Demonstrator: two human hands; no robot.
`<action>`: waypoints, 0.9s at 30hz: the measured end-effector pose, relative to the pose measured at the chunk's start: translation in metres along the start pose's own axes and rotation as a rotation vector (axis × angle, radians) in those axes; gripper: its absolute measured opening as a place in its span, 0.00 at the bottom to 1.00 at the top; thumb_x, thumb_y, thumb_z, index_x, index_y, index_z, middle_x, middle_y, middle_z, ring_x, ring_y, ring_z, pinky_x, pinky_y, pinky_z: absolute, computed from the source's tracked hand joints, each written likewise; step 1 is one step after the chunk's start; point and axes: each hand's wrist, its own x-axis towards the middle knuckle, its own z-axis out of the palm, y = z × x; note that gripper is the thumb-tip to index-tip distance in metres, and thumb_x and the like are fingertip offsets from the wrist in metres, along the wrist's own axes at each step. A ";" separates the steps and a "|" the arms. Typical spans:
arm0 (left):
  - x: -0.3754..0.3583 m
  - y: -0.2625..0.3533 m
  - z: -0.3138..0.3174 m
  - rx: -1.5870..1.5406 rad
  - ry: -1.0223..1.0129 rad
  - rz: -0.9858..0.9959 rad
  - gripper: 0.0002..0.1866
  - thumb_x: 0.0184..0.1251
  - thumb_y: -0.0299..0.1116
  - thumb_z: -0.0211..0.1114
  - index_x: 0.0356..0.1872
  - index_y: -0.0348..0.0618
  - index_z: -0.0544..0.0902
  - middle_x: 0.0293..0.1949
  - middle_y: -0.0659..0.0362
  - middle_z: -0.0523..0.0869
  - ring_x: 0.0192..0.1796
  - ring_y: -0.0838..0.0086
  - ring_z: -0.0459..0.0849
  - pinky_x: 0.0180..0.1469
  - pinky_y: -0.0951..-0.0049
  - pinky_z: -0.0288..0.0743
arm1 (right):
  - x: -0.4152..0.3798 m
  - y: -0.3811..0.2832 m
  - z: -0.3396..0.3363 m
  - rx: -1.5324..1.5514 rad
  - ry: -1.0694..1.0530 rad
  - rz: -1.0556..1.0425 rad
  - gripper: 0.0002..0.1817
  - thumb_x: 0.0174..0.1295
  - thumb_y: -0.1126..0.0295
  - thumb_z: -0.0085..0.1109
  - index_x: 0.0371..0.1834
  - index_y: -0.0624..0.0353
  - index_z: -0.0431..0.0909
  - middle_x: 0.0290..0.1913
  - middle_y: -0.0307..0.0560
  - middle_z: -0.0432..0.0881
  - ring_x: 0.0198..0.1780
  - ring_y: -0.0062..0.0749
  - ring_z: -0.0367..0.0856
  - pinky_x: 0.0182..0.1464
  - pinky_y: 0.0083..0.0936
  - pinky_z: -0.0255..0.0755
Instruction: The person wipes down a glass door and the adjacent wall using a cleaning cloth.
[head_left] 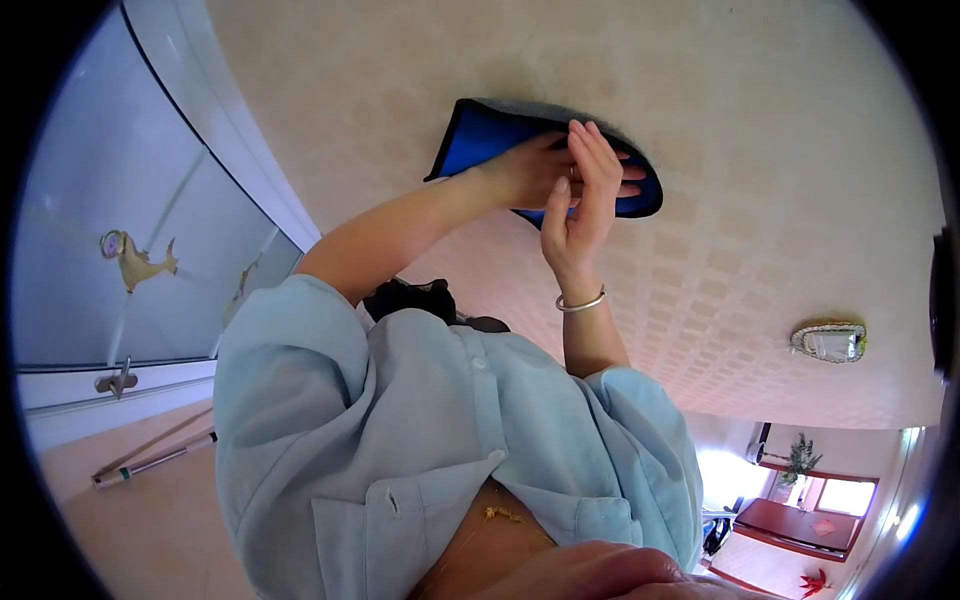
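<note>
A curved piece [490,135] with a blue inner face, black edging and a fuzzy grey outer side lies around my hands at the upper middle. My left hand [525,175] rests along its blue face, fingers stretched out and spread toward the right end. Crossing in front of it is my right hand [590,190], fingers straight and pointing up, thumb apart, palm turned toward the left hand. It hides part of the left fingers. A silver bangle [582,301] circles my right wrist.
Behind everything spreads a tan patterned surface [740,200]. At left stands a frosted-panel door [80,180] with a gold animal ornament [135,262] and a handle [117,380]. A pole [160,460] lies below. A small basket-like item [830,342] and a plant [803,457] are at right.
</note>
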 end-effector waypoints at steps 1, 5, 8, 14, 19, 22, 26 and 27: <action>-0.001 0.000 0.003 0.006 -0.016 -0.007 0.21 0.67 0.42 0.61 0.61 0.59 0.80 0.67 0.70 0.77 0.68 0.76 0.72 0.62 0.66 0.70 | 0.000 0.003 -0.001 -0.006 0.000 -0.013 0.26 0.58 0.84 0.51 0.62 0.66 0.75 0.65 0.58 0.76 0.70 0.56 0.70 0.71 0.43 0.63; -0.004 -0.005 -0.011 0.025 0.014 0.059 0.19 0.66 0.42 0.62 0.57 0.55 0.83 0.65 0.68 0.79 0.70 0.75 0.70 0.70 0.62 0.67 | 0.004 0.002 -0.008 -0.086 -0.037 -0.066 0.24 0.63 0.83 0.48 0.65 0.68 0.72 0.67 0.58 0.75 0.72 0.55 0.69 0.72 0.43 0.62; -0.003 -0.008 -0.023 -0.024 0.000 0.102 0.19 0.64 0.41 0.64 0.54 0.50 0.84 0.64 0.67 0.80 0.71 0.73 0.71 0.75 0.59 0.62 | 0.005 0.009 -0.008 -0.112 -0.024 -0.102 0.25 0.60 0.82 0.52 0.63 0.67 0.74 0.65 0.59 0.77 0.69 0.59 0.71 0.70 0.46 0.66; -0.021 0.005 -0.033 -0.197 0.194 -0.121 0.17 0.65 0.33 0.66 0.55 0.44 0.83 0.63 0.59 0.80 0.69 0.64 0.74 0.73 0.58 0.65 | 0.008 0.020 -0.010 -0.193 -0.031 -0.124 0.24 0.63 0.79 0.53 0.65 0.67 0.73 0.65 0.58 0.77 0.69 0.60 0.71 0.71 0.47 0.63; -0.062 0.029 -0.032 -0.141 0.333 -0.698 0.22 0.63 0.33 0.67 0.60 0.47 0.80 0.64 0.53 0.77 0.69 0.54 0.72 0.72 0.52 0.63 | 0.002 0.030 -0.006 -0.222 -0.053 -0.278 0.23 0.65 0.76 0.52 0.64 0.69 0.71 0.64 0.59 0.77 0.68 0.62 0.71 0.70 0.50 0.64; -0.062 0.031 -0.018 -0.057 0.416 -0.627 0.24 0.64 0.35 0.67 0.62 0.47 0.80 0.65 0.51 0.76 0.71 0.50 0.69 0.74 0.49 0.59 | -0.001 0.029 -0.009 -0.223 -0.086 -0.328 0.20 0.63 0.79 0.51 0.60 0.67 0.76 0.61 0.58 0.79 0.65 0.56 0.74 0.68 0.48 0.65; -0.036 0.025 -0.014 0.023 0.445 -0.665 0.25 0.64 0.39 0.66 0.64 0.55 0.78 0.67 0.48 0.72 0.73 0.49 0.65 0.77 0.41 0.53 | -0.014 0.039 -0.017 -0.159 -0.309 -0.386 0.19 0.63 0.82 0.50 0.57 0.65 0.80 0.63 0.57 0.77 0.66 0.52 0.73 0.68 0.44 0.66; -0.035 0.021 -0.011 0.051 0.422 -0.664 0.25 0.64 0.39 0.66 0.64 0.57 0.78 0.68 0.50 0.72 0.73 0.51 0.65 0.76 0.40 0.52 | -0.011 0.040 -0.013 -0.128 -0.377 -0.440 0.20 0.63 0.82 0.50 0.57 0.65 0.81 0.64 0.58 0.76 0.67 0.52 0.73 0.68 0.43 0.66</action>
